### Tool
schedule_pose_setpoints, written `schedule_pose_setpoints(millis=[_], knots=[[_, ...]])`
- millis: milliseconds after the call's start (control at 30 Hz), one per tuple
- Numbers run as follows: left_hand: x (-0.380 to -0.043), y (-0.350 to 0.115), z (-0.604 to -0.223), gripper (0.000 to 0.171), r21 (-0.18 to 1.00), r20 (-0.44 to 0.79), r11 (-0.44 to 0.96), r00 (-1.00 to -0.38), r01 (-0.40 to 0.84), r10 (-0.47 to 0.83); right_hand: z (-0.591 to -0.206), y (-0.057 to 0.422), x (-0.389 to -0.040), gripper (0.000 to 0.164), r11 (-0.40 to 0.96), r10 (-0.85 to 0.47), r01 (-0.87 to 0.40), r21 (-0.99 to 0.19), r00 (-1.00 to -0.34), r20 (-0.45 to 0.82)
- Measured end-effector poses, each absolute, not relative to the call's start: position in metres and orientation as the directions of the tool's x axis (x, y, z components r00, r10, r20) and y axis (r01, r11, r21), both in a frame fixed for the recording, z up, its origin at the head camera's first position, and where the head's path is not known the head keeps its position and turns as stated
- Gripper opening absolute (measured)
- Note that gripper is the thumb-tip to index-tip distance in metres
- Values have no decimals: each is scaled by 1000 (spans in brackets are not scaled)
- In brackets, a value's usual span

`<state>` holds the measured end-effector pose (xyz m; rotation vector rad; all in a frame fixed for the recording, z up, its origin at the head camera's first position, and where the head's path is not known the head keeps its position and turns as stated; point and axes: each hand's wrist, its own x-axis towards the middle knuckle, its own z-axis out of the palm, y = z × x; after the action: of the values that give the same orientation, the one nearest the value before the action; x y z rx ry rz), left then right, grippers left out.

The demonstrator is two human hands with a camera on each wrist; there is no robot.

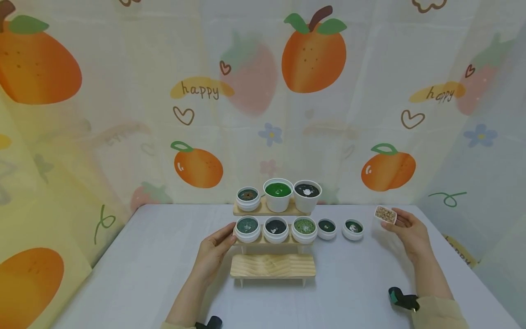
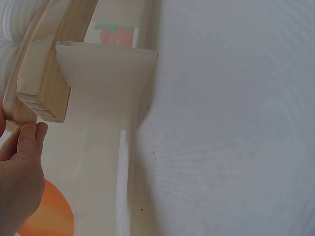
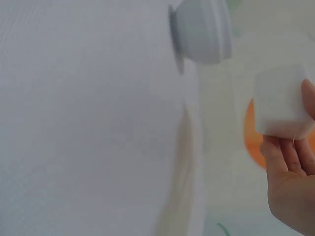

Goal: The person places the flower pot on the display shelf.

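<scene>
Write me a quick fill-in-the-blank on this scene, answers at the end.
1. The white container of tan granules is held in the person's ____ hand.
2. The middle shelf of the wooden stand holds ____ white pots.
3. On the table, to the right of the stand, sit ____ small pots.
4. The contents of the middle cup on the top shelf are coloured ____.

Missing words: right; three; two; green.

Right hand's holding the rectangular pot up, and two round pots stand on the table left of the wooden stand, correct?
The side is wrong: in the head view, the two round pots stand on the table right of the wooden stand. The rest holds.
</scene>
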<state>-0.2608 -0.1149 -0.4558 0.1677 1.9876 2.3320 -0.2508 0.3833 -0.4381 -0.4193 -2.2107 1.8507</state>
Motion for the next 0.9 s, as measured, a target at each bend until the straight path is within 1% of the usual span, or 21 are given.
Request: schedule_pose_setpoints(millis=[100, 167, 233, 367, 533, 900], knots=[[-260, -115, -456, 51, 987, 39, -159, -990, 17, 132, -427, 376, -247, 76, 120, 343, 42, -992, -939, 2], [-260, -116, -455, 52, 987, 44, -157, -989, 22, 138, -419, 370, -243, 78, 123, 331, 33, -992, -944, 10], [-259, -116, -455, 52, 988, 47, -154, -989, 24, 142, -410, 363, -239, 79, 142, 311, 23, -990, -950, 23], [-259, -116, -454, 52, 988, 47, -152, -988, 25, 144, -395, 348, -231, 79, 220, 274, 2, -976, -960, 59], [-259, -116, -454, 52, 988, 44, -154, -989, 22, 143, -381, 332, -221, 75, 231, 233, -50, -972, -967, 105], [-260, -116, -455, 51, 988, 37, -151, -990, 16, 137, -361, 302, -203, 72, 266, 196, -97, -959, -969, 153]])
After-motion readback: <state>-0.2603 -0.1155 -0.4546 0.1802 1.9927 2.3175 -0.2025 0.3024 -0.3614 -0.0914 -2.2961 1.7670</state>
